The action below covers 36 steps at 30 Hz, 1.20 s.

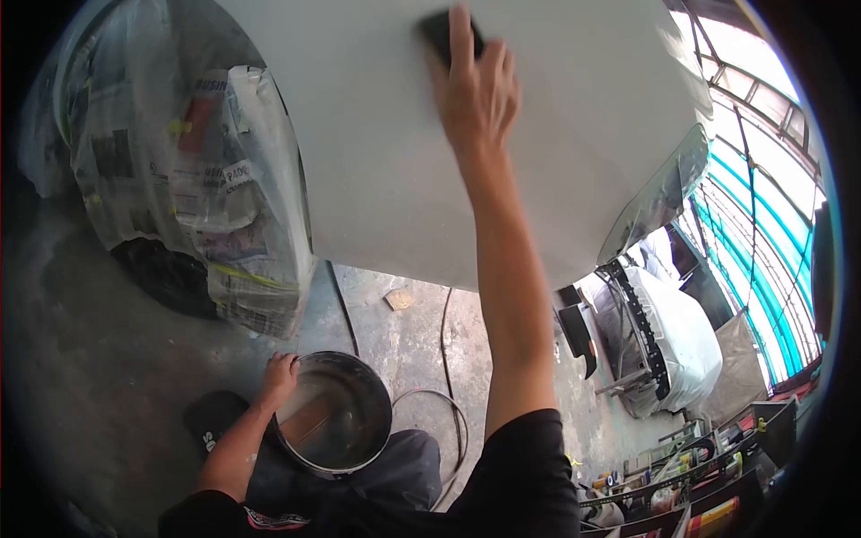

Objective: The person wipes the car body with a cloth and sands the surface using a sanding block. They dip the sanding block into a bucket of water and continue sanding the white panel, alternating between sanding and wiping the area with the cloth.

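My right hand point(482, 103) presses a dark sanding block point(439, 34) against a pale grey car body panel point(386, 161). The index finger lies stretched along the block, and the arm reaches far up the panel. Low on the left, my left hand point(281, 377) grips the rim of a round black bucket point(368, 394) in front of my lap. Cloudy liquid shows inside it, with a brownish patch that I cannot make out clearly. Newspaper and clear plastic masking point(224, 179) cover the wheel area beside the panel.
A hose point(446, 332) and a flat tan scrap point(399, 299) lie on the stained concrete floor. Another wrapped car part point(673, 341) stands to the right. Racks with tools and cans point(682, 484) fill the lower right.
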Each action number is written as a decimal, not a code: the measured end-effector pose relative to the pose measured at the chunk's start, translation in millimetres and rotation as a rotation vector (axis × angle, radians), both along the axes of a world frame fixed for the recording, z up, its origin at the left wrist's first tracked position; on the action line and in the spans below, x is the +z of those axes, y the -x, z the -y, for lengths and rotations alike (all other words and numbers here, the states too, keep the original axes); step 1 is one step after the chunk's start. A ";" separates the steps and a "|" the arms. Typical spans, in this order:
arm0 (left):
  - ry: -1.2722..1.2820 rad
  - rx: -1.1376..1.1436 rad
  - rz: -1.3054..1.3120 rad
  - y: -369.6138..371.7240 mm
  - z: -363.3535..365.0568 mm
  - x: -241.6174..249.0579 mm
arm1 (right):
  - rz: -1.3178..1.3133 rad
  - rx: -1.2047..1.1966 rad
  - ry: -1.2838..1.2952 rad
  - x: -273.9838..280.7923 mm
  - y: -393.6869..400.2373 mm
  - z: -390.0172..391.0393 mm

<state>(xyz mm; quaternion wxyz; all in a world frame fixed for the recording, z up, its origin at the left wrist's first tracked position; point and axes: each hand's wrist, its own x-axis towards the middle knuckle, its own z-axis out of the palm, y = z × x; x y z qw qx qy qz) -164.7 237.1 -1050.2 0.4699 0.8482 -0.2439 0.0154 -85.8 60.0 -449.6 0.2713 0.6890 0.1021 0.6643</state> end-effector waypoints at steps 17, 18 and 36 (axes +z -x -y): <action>-0.006 -0.018 -0.048 3.5 -3.2 14.6 | -0.034 0.048 0.126 -87.0 14.4 42.7; 0.001 -0.017 -0.051 4.5 -2.3 16.4 | -0.071 0.040 0.108 -86.3 22.8 38.2; 0.028 -0.093 -0.017 -4.5 -1.9 16.2 | -0.071 0.089 0.001 26.7 -12.8 -2.7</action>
